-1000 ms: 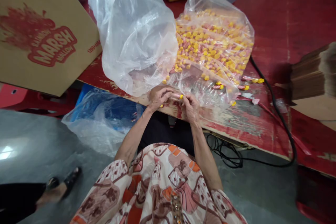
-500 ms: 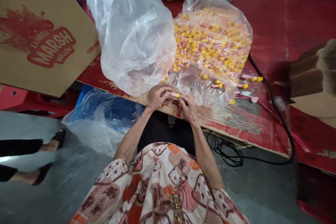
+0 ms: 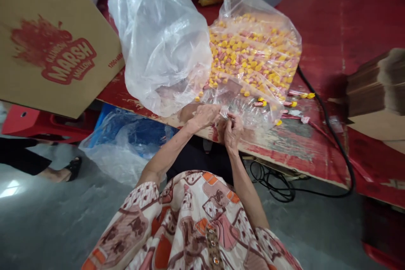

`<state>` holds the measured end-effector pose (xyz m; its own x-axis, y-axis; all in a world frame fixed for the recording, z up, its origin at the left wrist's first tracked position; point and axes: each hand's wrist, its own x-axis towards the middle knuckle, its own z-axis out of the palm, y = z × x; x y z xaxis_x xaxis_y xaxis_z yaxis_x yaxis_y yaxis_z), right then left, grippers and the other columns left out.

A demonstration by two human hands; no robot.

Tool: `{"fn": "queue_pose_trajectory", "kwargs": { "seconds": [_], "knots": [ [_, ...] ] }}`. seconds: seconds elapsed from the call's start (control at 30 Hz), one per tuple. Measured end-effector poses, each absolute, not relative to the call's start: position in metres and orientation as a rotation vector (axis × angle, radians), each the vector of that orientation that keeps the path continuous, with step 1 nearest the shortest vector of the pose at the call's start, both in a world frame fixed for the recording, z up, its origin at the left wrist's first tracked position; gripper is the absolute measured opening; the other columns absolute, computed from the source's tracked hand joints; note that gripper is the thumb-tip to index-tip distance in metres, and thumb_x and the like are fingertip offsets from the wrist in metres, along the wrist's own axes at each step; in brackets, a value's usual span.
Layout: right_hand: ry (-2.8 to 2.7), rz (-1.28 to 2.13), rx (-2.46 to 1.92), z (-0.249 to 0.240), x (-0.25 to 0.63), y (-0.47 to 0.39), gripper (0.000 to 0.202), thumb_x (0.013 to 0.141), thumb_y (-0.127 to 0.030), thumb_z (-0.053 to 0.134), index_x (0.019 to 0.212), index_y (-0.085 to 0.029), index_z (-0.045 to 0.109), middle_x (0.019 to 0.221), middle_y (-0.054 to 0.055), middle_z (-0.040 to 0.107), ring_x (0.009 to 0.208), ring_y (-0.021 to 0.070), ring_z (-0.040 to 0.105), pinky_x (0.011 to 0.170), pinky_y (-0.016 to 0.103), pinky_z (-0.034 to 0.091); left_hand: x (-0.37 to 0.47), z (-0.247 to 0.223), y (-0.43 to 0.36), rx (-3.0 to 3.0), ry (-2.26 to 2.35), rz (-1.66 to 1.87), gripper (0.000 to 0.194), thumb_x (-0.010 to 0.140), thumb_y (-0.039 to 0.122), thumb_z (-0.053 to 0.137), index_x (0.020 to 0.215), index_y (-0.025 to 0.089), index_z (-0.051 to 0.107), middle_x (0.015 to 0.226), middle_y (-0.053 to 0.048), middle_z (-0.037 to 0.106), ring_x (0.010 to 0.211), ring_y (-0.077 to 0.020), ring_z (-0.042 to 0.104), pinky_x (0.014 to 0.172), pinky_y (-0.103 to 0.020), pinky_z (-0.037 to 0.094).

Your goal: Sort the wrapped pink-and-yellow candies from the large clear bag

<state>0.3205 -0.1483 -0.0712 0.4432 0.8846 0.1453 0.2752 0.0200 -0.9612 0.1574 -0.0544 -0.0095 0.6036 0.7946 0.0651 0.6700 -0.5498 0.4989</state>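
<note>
My left hand (image 3: 206, 117) is at the front edge of the table, its fingers bent and reaching right towards my other hand. My right hand (image 3: 233, 131) is closed, with thumb and index finger pinched together. A small, shiny clear piece (image 3: 224, 115) shows between the fingertips of the two hands; its kind is too small to tell. Just behind them lies a clear plastic bag (image 3: 253, 57) full of small pink tubes with yellow caps. A big whitish plastic bag (image 3: 161, 42) stands to its left.
Loose yellow-capped tubes (image 3: 306, 95) lie right of the bag, near a black cable (image 3: 329, 120). A marshmallow carton (image 3: 60, 46) stands at left, stacked cardboard (image 3: 378, 88) at right. A blue crate (image 3: 136, 133) with plastic film is below the table. Someone's sandaled foot (image 3: 73, 168) is on the floor.
The yellow-capped tube held between my hands no longer shows. My left hand has moved right, and my right hand has closed into a pinch. The other person's legs have shifted.
</note>
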Motion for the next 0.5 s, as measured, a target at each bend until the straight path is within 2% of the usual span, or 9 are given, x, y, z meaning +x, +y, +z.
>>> {"fn": "queue_pose_trajectory", "kwargs": {
  "seconds": [0.13, 0.3, 0.37, 0.5],
  "knots": [
    [-1.045, 0.564, -1.536, -0.074, 0.318, -0.146, 0.039, 0.112, -0.051, 0.050, 0.126, -0.024, 0.075, 0.114, 0.010, 0.075, 0.109, 0.0289, 0.072, 0.106, 0.046, 0.062, 0.154, -0.002, -0.039, 2.327, 1.195, 0.354, 0.021, 0.103, 0.033, 0.087, 0.095, 0.023, 0.070, 0.086, -0.003, 0.066, 0.087, -0.0251, 0.065, 0.079, -0.033, 0.045],
    [-1.034, 0.527, -1.528, -0.078, 0.317, -0.144, 0.039, 0.112, -0.052, 0.050, 0.128, -0.024, 0.072, 0.115, 0.011, 0.075, 0.105, 0.0285, 0.072, 0.103, 0.045, 0.062, 0.161, -0.010, -0.039, 2.186, 1.259, 0.507, 0.040, 0.105, 0.040, 0.087, 0.083, 0.024, 0.057, 0.079, 0.000, 0.060, 0.072, -0.0170, 0.052, 0.070, -0.033, 0.037],
    [-1.057, 0.501, -1.528, -0.077, 0.317, -0.144, 0.037, 0.111, -0.050, 0.049, 0.126, -0.025, 0.072, 0.116, 0.011, 0.076, 0.105, 0.0283, 0.073, 0.105, 0.046, 0.062, 0.165, -0.018, -0.043, 2.130, 1.230, 0.653, 0.044, 0.104, 0.041, 0.086, 0.080, 0.025, 0.053, 0.079, 0.001, 0.058, 0.073, -0.0169, 0.051, 0.072, -0.033, 0.039],
    [-1.114, 0.436, -1.486, -0.071, 0.317, -0.143, 0.034, 0.106, -0.044, 0.048, 0.119, -0.025, 0.073, 0.121, 0.014, 0.077, 0.115, 0.0305, 0.073, 0.112, 0.049, 0.060, 0.171, -0.033, -0.056, 2.117, 1.201, 0.929, 0.044, 0.105, 0.048, 0.081, 0.079, 0.026, 0.055, 0.088, -0.004, 0.066, 0.085, -0.0225, 0.060, 0.085, -0.037, 0.050]
  ]
}}
